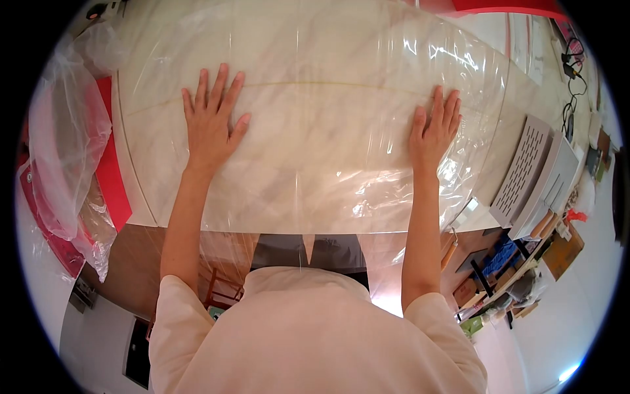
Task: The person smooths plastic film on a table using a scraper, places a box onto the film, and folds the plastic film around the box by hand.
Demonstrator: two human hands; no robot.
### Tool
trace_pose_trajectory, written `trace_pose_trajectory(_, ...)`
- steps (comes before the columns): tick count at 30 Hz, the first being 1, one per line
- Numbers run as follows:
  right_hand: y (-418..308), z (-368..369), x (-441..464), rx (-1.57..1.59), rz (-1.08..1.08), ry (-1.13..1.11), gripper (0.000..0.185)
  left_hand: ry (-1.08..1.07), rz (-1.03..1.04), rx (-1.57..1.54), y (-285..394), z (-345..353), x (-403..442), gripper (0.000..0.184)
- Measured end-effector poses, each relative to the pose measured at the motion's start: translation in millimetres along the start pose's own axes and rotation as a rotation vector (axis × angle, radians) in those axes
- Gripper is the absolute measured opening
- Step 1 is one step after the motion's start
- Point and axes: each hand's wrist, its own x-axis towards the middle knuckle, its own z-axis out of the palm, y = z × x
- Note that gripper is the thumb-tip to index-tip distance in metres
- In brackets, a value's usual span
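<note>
A wide sheet of clear plastic film (pixel 374 190) covers much of the pale marbled tabletop (pixel 141 151), shiny and creased toward the right. My left hand (pixel 213 125) lies flat on the film at the left, fingers spread. On the right side, my right hand (pixel 433 134) rests on the film with its fingers stretched out and slightly apart. Neither hand grips anything. A thin yellowish line runs across the surface between the hands. Part of the film hangs over the table's front edge.
Crumpled translucent plastic (pixel 65 144) and a red sheet (pixel 113 157) lie at the left. On the right stand a grey slotted metal piece (pixel 523 171) and a black cable (pixel 569 98). Something red (pixel 505 6) crosses the far right edge. Shelving with boxes (pixel 492 282) is below right.
</note>
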Motion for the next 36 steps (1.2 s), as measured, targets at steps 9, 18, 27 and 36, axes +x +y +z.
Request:
trace_pose_trajectory(9, 0, 0, 0, -0.004, 0.005, 0.000, 0.053, 0.004, 0.002, 0.009, 1, -1, 2, 0.064)
trace_pose_trajectory(18, -4, -8, 3, 0.065, 0.034, -0.010, 0.058, -0.002, 0.004, 0.009, 3, -5, 3, 0.065)
trace_pose_trajectory(27, -27, -36, -7, 0.265, -0.036, -0.066, 0.058, -0.046, 0.013, 0.081, 3, -5, 3, 0.062)
trace_pose_trajectory(36, -75, -35, -34, 0.318, -0.088, -0.139, 0.056, -0.026, 0.056, 0.131, -11, 5, 0, 0.067)
